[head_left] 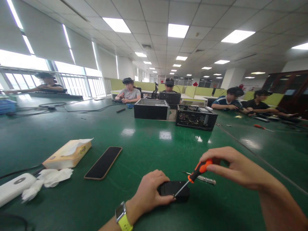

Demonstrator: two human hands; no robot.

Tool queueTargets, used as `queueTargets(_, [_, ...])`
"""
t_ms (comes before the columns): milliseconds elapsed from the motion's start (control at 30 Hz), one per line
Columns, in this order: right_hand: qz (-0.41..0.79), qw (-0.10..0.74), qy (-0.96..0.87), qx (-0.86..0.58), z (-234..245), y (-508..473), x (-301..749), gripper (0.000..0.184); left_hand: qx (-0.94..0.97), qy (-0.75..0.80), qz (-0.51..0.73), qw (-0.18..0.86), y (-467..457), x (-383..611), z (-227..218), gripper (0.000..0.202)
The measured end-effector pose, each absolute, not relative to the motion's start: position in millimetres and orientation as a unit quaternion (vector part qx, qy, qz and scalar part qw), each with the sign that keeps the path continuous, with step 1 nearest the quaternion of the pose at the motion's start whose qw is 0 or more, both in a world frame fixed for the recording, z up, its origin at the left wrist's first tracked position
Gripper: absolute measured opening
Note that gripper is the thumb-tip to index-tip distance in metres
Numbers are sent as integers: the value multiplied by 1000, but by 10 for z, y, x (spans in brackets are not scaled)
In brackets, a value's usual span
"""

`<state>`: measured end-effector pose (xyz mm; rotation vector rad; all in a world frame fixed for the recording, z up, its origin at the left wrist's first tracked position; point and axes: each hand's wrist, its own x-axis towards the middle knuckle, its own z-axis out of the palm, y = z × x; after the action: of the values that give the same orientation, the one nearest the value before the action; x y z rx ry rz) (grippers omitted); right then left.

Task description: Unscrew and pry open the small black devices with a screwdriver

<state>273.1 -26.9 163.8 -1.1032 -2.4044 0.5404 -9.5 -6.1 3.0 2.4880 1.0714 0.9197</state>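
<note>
My left hand (150, 192), with a watch on a yellow strap at its wrist, is closed over a small black box (173, 190) that lies on the green table (149, 141). My right hand (234, 166) pinches the orange handle of a screwdriver (194, 176). Its thin shaft slants down to the left and the tip touches the top of the black box. A silver metal piece (204, 178) lies on the table just behind the box.
A black phone (103, 162) lies face up to the left, beside a tissue box (68, 154), crumpled tissues (50, 179) and a white power bank (14, 187). Two open computer cases (151, 109) (196, 117) stand farther back. Several people sit around the table's far side.
</note>
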Motion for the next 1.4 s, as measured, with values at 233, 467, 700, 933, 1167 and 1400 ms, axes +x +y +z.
queueTargets(233, [210,326,-757,-527,792,245,3133,37,860,368,322,146,-56,-99,48,36])
queueTargets(467, [192,262,-760,-563,-4,308,3301,33,860,368,324,143,-53,-93,40,37])
queueTargets(700, [150,228,-777,-567,157,266,3364,35,863,359,331,131,-57,-99,37,40])
queueTargets(933, [229,132,-808,-526,276,130,3316,27,860,356,342,128,-59,-99,34,39])
queueTargets(1167, [406,101,-784,-459,396,77,3504,40,862,352,341,131,-59,-99,48,38])
queueTargets(1400, [471,108,-767,-421,449,-30,3355,35,861,348,345,133,-58,-103,41,39])
